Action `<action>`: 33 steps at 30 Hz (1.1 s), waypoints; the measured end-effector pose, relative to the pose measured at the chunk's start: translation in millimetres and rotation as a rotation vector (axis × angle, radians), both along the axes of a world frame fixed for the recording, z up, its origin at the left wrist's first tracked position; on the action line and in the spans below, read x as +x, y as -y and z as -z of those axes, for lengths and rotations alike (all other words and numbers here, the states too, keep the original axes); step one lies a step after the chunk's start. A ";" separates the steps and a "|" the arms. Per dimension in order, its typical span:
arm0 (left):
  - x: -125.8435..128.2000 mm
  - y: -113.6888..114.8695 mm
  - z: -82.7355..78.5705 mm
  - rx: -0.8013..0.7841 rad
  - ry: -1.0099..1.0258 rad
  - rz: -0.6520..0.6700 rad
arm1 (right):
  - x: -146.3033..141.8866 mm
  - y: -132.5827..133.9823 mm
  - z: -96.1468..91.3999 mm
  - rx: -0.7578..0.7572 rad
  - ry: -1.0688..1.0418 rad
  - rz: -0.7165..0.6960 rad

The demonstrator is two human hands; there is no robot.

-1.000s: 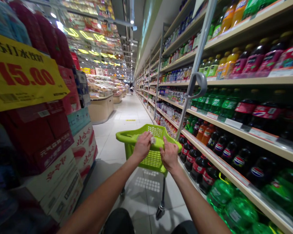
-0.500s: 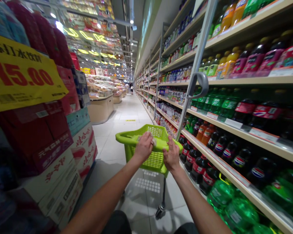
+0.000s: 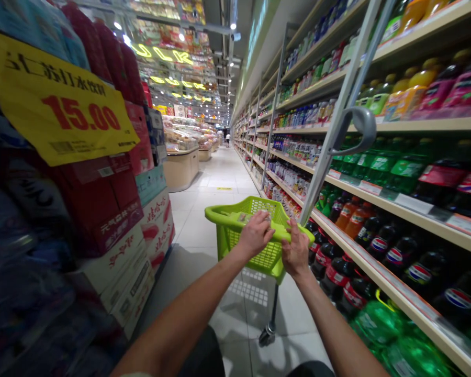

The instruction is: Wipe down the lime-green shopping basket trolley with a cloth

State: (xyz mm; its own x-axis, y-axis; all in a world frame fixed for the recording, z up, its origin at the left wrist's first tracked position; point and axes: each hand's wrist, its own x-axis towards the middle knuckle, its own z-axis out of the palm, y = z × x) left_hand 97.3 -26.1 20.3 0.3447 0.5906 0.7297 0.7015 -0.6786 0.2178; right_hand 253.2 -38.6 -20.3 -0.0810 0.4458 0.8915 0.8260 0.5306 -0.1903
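A lime-green plastic shopping cart [image 3: 230, 235] stands in front of me, its basket slatted with small holes. My left hand [image 3: 256, 231] lies on the middle of its handle bar [image 3: 220, 213], fingers curled over what looks like a small crumpled pale cloth, mostly hidden beneath them. Toward the handle's right end, my right hand [image 3: 295, 248] grips the bar, its fingers bent over the top. The two hands are a short way apart. Below the basket, a leg ends in a dark caster wheel [image 3: 267, 334] on the tiles.
Drink shelves [image 3: 400, 196] full of bottles line the right side, with a grey loop [image 3: 363, 128] jutting from an upright. Stacked drink cartons [image 3: 113, 267] and a yellow price sign [image 3: 68, 107] flank the left. Farther along the tiled aisle are display counters [image 3: 182, 170] and distant people.
The view has turned slightly left, so the cart and shelves appear farther right. My left hand has slid a little right along the handle; my right hand keeps its place there.
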 end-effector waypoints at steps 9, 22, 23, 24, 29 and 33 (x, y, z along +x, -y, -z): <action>-18.7 -6.1 5.4 -0.030 0.067 -0.220 | 6.1 -2.4 1.3 0.046 -0.017 0.019; -22.6 -12.4 6.1 0.004 0.032 -0.326 | 14.5 -4.2 -5.4 0.004 0.044 0.127; -12.6 -11.6 6.7 0.038 -0.010 -0.281 | 13.2 -4.9 -6.0 0.000 0.042 0.137; 0.7 -10.4 7.7 0.081 -0.066 -0.203 | 12.6 -5.6 -6.1 -0.002 0.042 0.144; 35.4 -4.6 11.9 0.194 -0.153 0.013 | 19.8 -8.4 -2.5 0.005 0.046 0.147; -11.7 -18.9 12.6 0.124 0.015 -0.119 | 21.0 -9.3 0.4 0.008 0.070 0.121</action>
State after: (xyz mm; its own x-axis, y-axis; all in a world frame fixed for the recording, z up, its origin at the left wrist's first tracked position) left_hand 85.6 -7.2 7.7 0.2667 0.5318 0.8038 0.7758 -0.6133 0.1484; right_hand 274.3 -29.3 -20.8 -0.0888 0.4486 0.8893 0.8952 0.4274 -0.1262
